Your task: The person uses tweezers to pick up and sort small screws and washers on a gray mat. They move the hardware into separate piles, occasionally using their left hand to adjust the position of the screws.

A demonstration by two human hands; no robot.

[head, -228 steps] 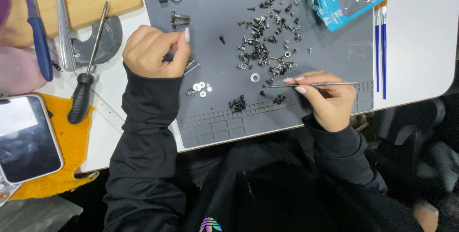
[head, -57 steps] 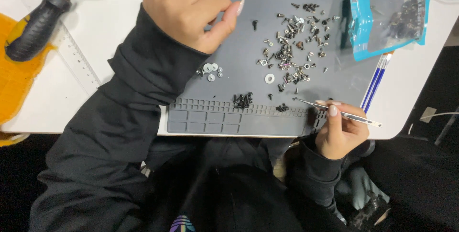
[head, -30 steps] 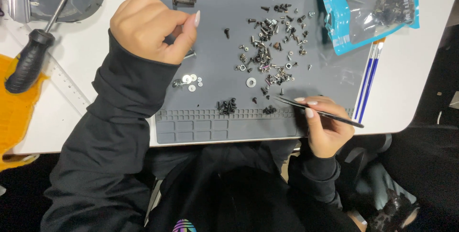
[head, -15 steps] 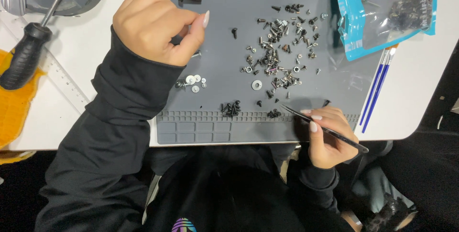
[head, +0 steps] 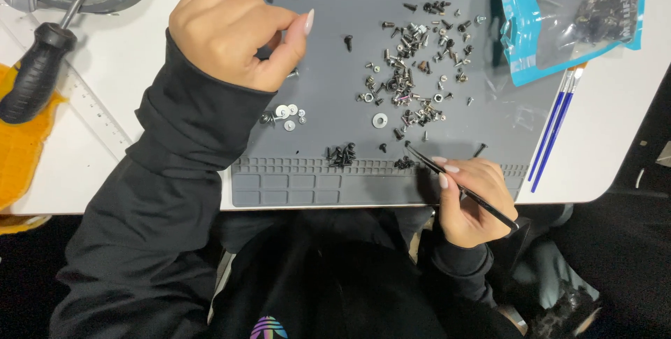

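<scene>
Since 0.5 s ago the right hand [head: 470, 199] has brought the tweezers [head: 458, 185] closer to the screw pile [head: 412, 80], their tip now just beside a small black screw [head: 407, 144] on the grey mat [head: 335, 171]. The right hand's fingers are closed around the tweezers, whose long axis runs diagonally, tip pointing up-left. The left hand [head: 234, 31] is curled loosely over the mat's upper left; whether it pinches anything cannot be told.
</scene>
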